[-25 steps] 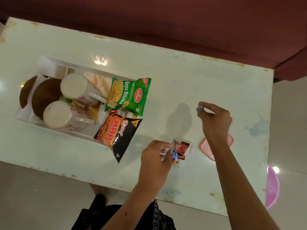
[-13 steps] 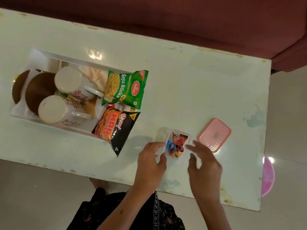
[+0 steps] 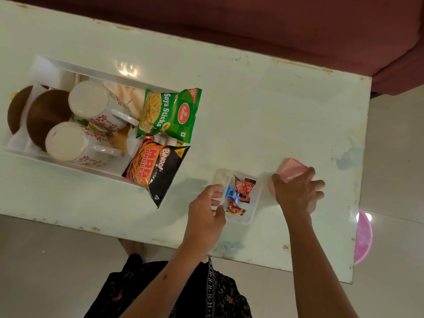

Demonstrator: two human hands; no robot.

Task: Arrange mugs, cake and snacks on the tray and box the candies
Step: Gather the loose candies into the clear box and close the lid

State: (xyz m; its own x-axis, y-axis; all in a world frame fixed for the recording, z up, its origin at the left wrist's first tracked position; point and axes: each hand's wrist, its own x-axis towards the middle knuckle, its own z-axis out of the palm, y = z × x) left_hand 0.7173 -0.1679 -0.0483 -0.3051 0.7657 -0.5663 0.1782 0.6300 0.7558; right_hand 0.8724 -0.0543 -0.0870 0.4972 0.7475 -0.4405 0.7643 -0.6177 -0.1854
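Now we're on the boxing step, left hand (image 3: pixel 206 208) gripping the candy box (image 3: pixel 253 207), right hand (image 3: pixel 298 191) clamped on the pink lid (image 3: pixel 292 168), which next needs seating squarely.

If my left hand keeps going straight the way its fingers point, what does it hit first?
The left hand already touches the clear candy box at its near-left rim, so that box comes first, with the wrapped candies just past the rim.

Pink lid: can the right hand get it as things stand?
Probably yes. The right hand is already on the pink lid, fingers curled over its near part, with nothing between them. The left hand steadies the candy box beside it.
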